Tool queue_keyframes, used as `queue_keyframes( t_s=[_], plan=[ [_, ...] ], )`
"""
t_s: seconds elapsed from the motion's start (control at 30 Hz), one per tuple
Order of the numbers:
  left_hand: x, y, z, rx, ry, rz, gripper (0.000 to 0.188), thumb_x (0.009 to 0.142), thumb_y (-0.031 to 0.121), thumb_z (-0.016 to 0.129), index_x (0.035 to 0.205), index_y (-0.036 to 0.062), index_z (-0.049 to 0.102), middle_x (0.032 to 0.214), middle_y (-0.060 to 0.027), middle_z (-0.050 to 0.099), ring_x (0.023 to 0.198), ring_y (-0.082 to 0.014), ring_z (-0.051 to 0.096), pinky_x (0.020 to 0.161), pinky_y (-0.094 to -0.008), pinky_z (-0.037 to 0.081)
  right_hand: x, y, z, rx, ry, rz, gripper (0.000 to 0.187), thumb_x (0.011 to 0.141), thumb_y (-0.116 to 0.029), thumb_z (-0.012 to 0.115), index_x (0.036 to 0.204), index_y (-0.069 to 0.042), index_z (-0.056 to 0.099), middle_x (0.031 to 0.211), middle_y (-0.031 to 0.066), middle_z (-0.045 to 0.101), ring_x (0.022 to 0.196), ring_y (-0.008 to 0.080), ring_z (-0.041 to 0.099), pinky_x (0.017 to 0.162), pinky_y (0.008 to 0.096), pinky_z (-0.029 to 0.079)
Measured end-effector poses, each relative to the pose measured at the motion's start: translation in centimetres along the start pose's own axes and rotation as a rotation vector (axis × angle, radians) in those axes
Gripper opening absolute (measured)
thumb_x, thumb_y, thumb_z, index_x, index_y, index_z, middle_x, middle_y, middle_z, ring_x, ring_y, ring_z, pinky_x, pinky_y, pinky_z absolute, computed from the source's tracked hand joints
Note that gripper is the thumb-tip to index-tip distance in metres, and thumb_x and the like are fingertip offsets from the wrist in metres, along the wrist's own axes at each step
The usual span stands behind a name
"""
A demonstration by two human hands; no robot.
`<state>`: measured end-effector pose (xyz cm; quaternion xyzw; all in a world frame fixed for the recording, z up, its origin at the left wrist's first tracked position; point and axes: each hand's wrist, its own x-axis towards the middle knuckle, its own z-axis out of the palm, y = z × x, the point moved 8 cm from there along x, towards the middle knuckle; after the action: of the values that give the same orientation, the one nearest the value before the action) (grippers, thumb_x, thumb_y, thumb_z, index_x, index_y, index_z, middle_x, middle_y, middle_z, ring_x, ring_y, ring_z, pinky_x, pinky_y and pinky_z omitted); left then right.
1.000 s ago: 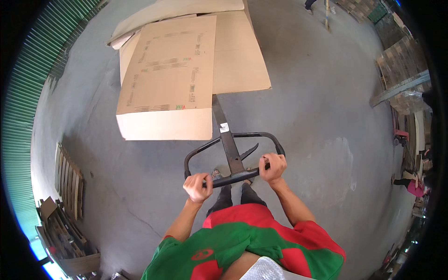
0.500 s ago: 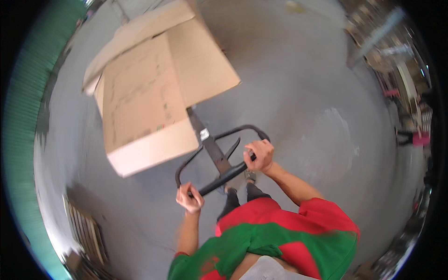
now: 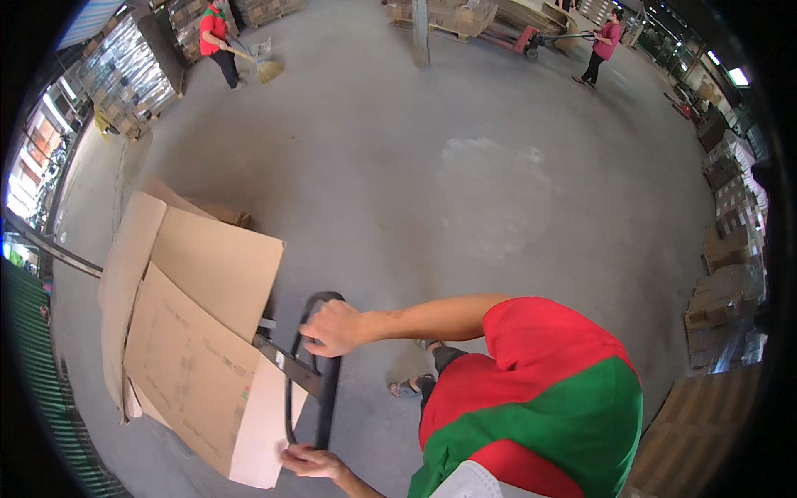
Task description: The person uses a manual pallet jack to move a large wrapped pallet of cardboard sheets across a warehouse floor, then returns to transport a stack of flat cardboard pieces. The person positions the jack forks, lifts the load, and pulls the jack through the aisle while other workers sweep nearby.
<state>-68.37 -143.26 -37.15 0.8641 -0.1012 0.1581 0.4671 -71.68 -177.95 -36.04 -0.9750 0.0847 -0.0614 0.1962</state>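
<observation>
Black looped handle (image 3: pixel 328 402), right hand (image 3: pixel 334 329) gripping one end, left hand (image 3: pixel 312 461) grasping the other, cardboard (image 3: pixel 191 365) alongside

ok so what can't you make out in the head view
All in the head view:
Whatever lies under the cardboard: hidden by the cardboard itself.
Printed marks on the cardboard: too blurred to read.
Left hand: blurred, so how its fingers close on the black handle is unclear.
Left forearm: cut off by the lower edge.
Brown stack at lower right: cut off by the dark fisheye rim.
</observation>
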Motion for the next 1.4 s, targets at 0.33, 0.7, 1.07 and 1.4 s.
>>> queue_keyframes(
  t_s=[0.33,0.7,1.07,1.4],
  plan=[
    [-27.7,-7.1,14.8,0.26,-1.447,0.112,0.057,0.103,0.046,0.033,0.101,0.004,0.07,0.102,-0.0187,0.072,0.089,-0.0395,0.069,0.081,-0.0495,0.052,-21.4,8.9,20.1,-0.045,-0.914,-0.019,0.033,0.087,-0.037,0.061,0.089,-0.007,0.075,0.086,0.0138,0.072,0.086,0.0306,0.07,0.079,0.0448,0.051],
    [-1.4,0.6,2.2,-0.001,0.134,0.117,0.023,0.096,0.015,0.054,0.097,-0.0061,0.062,0.071,-0.0077,0.053,0.062,-0.0162,0.049,0.055,-0.0303,0.039,-2.4,1.3,0.4,0.228,0.555,-0.127,0.01,0.076,-0.019,0.066,0.078,-0.009,0.066,0.071,0.0071,0.063,0.065,0.0259,0.063,0.058,0.0412,0.047],
    [-29.3,-9.3,16.4,0.403,-1.678,-0.28,0.082,0.094,0.076,0.024,0.123,0.0121,0.067,0.1,-0.0159,0.074,0.095,-0.026,0.072,0.086,-0.0398,0.055,-21.0,11.0,22.9,-0.05,-1.081,-0.014,0.049,0.092,-0.049,0.053,0.095,-0.006,0.074,0.101,0.0179,0.072,0.096,0.0326,0.069,0.086,0.0431,0.053],
    [-3.9,2.5,6.1,-0.051,0.185,0.231,0.011,0.088,0.003,0.055,0.087,0.0027,0.066,0.067,-0.0094,0.06,0.056,-0.0218,0.054,0.056,-0.0343,0.043,-4.6,3.3,1.7,0.231,0.666,-0.269,0.011,0.083,-0.012,0.062,0.09,-0.009,0.071,0.073,0.0045,0.065,0.068,0.0235,0.059,0.076,0.0358,0.041]
  ],
)
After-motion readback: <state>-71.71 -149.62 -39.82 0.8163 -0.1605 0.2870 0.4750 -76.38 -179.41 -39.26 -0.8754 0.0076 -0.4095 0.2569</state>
